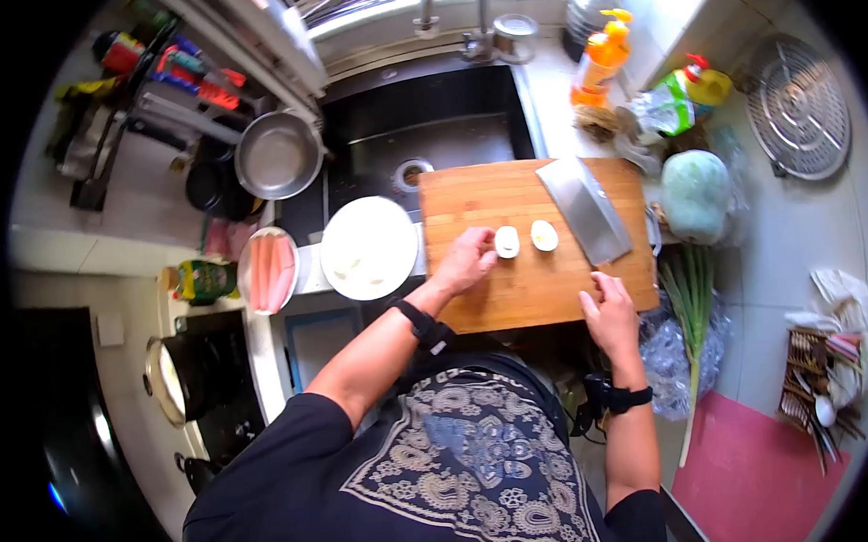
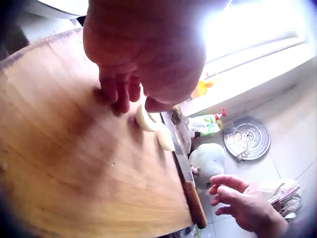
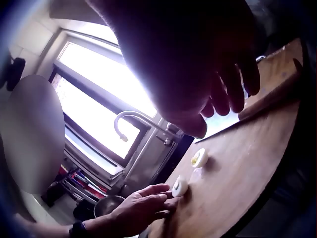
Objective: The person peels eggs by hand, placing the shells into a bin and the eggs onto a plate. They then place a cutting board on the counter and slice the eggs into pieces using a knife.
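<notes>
Two boiled egg halves lie side by side on the wooden cutting board point(image 1: 473, 298). The nearer half point(image 1: 507, 242) has my left hand point(image 1: 465, 262) right at its edge, fingers loosely bent. Yellow yolk shows in the other egg half point(image 1: 545, 236), just to its right. Beyond them a cleaver point(image 1: 586, 211) lies flat along the board's right side, its wooden handle point(image 2: 194, 204) toward me. My right hand point(image 1: 611, 313) hovers by that handle with relaxed fingers and nothing in its grasp; the left wrist view shows a gap between hand and handle.
Left of the board stands a white plate point(image 1: 368, 230) with several pale pieces. A plate of sausages point(image 1: 283, 267) is farther left. Behind the board lies the black sink point(image 1: 371, 111). A pale green melon point(image 1: 696, 197) and scallions point(image 1: 691, 291) sit to the right.
</notes>
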Action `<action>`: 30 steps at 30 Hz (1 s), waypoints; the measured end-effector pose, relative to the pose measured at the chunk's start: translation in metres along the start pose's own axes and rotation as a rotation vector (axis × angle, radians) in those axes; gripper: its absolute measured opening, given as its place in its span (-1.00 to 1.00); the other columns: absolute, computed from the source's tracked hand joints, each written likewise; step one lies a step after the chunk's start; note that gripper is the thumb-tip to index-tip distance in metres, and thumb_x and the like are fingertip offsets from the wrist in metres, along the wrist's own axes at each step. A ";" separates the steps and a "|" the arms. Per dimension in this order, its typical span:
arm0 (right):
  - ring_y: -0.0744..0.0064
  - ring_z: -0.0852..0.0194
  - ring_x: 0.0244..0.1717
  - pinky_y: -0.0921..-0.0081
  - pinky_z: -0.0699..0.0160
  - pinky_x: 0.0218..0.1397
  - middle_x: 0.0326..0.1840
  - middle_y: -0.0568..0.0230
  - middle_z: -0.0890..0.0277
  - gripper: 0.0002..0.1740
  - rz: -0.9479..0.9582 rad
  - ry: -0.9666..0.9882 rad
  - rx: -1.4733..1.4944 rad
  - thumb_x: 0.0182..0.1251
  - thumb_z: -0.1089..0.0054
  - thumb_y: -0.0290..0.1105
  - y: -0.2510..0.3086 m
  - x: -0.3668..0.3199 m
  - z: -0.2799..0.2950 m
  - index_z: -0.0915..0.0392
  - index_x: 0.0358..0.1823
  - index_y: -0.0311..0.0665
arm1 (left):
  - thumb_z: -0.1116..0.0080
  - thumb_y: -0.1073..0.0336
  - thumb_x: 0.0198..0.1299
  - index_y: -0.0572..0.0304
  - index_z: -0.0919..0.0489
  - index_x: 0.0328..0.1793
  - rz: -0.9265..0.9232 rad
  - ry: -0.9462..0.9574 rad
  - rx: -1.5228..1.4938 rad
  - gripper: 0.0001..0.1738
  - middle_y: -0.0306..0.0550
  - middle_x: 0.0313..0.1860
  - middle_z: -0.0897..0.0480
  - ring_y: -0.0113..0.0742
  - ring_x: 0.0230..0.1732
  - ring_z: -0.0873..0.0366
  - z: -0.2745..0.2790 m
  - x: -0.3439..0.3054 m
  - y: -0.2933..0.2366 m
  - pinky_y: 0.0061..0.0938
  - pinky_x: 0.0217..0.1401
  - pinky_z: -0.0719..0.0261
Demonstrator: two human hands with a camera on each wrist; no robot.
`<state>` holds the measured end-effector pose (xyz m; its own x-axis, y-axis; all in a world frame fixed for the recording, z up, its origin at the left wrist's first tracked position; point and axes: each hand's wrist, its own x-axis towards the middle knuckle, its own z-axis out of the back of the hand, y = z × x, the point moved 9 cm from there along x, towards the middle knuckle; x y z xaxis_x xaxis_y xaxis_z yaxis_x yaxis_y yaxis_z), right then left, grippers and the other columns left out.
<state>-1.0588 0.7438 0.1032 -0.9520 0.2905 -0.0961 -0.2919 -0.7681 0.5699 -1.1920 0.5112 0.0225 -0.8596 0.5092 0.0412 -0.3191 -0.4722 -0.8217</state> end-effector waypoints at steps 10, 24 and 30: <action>-0.12 -0.37 0.17 0.11 -0.41 0.22 0.14 -0.05 -0.41 -0.34 -0.071 -0.063 -0.273 0.17 -0.36 -0.29 -0.058 0.011 -0.004 -0.34 0.29 -0.27 | -0.23 0.33 0.11 0.22 -0.59 0.01 0.268 -0.157 0.351 -0.68 0.09 -0.02 -0.59 0.05 0.00 -0.57 0.145 -0.072 0.024 -0.23 0.09 -0.55; -0.18 -0.47 0.02 0.04 -0.47 0.08 0.00 -0.11 -0.48 -0.51 -0.058 -0.024 -0.231 0.17 -0.29 -0.31 -0.059 0.030 -0.015 -0.39 0.10 -0.29 | -0.31 0.20 0.01 0.24 -0.55 0.04 0.432 0.002 0.416 -0.54 0.15 -0.09 -0.65 0.04 -0.02 -0.61 0.146 -0.080 0.024 -0.22 0.05 -0.57; -0.21 -0.51 0.03 0.04 -0.50 0.06 0.01 -0.14 -0.53 -0.53 -0.127 -0.063 -0.110 0.17 -0.20 -0.28 -0.036 0.031 0.007 -0.38 0.10 -0.27 | -0.35 0.14 0.04 0.33 -0.56 0.04 0.458 0.068 -0.005 -0.50 0.08 -0.15 -0.68 -0.18 -0.09 -0.65 0.073 -0.014 0.009 -0.37 0.00 -0.58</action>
<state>-1.0767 0.7844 0.0854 -0.9001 0.4219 -0.1086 -0.4213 -0.7795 0.4635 -1.2120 0.4475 0.0561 -0.8836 0.2947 -0.3639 0.0897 -0.6562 -0.7492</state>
